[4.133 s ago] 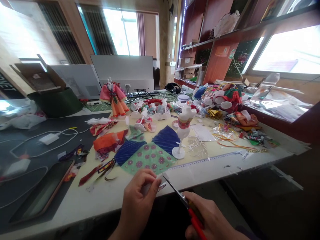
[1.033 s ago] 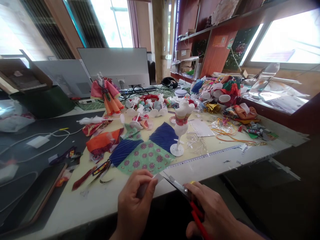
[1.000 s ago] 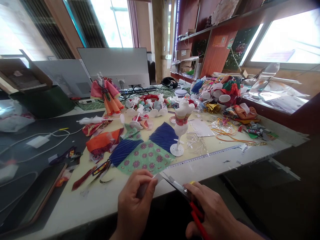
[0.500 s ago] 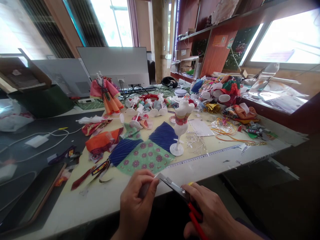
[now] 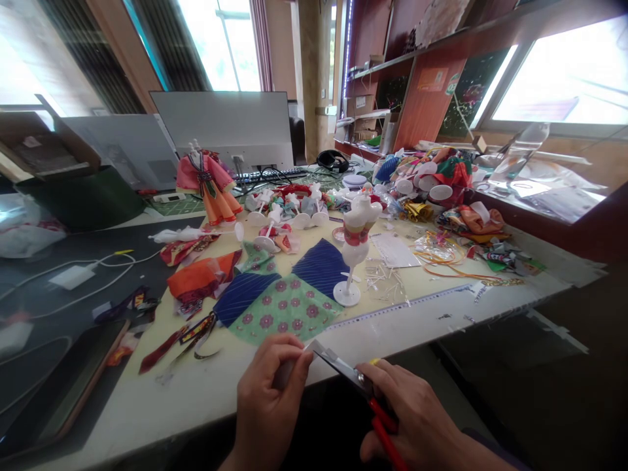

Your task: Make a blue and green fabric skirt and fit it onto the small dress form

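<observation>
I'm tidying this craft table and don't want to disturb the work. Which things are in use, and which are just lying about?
In use:
left hand pinching a small pale strip
right hand working the red-handled scissors

Lying about:
white mini mannequin
green floral fabric
blue striped fabric
dressed doll
phone

Daylight from blown-out windows (image 5: 559,72) behind and right; worktop (image 5: 432,314) evenly lit; edges stretched, corners dim; left side soft.

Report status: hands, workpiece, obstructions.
Left hand pinching small strip. Right hand on scissors, blades at the strip. Nothing between them.
</observation>
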A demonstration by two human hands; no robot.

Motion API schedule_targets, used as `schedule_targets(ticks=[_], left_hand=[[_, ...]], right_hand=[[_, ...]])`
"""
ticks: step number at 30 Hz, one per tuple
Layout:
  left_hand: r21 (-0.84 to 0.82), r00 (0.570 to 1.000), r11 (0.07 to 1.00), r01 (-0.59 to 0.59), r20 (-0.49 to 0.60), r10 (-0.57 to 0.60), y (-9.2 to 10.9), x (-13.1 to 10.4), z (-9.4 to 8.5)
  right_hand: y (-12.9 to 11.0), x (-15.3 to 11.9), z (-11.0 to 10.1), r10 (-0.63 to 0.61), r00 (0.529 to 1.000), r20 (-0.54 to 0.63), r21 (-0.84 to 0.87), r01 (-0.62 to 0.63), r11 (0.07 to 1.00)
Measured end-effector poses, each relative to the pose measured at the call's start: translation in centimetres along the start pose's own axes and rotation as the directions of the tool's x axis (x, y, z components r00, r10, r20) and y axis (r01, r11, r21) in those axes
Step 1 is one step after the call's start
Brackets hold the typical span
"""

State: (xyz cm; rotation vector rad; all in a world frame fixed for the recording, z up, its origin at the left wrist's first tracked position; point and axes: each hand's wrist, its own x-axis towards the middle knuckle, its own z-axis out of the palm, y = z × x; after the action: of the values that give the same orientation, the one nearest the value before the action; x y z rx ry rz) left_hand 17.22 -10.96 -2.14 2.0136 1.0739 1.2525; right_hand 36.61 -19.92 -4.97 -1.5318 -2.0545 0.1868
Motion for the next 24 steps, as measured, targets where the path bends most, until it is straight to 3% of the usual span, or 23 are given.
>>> schedule_targets(ticks=[24], left_hand=[[-0.007, 1.0, 1.0, -0.016, -0.006, 0.016, 0.11, 0.01, 0.2]], right_hand=[[0.11, -0.09, 0.21, -0.01, 0.999, -0.031, -0.017, 0.01, 1.0]])
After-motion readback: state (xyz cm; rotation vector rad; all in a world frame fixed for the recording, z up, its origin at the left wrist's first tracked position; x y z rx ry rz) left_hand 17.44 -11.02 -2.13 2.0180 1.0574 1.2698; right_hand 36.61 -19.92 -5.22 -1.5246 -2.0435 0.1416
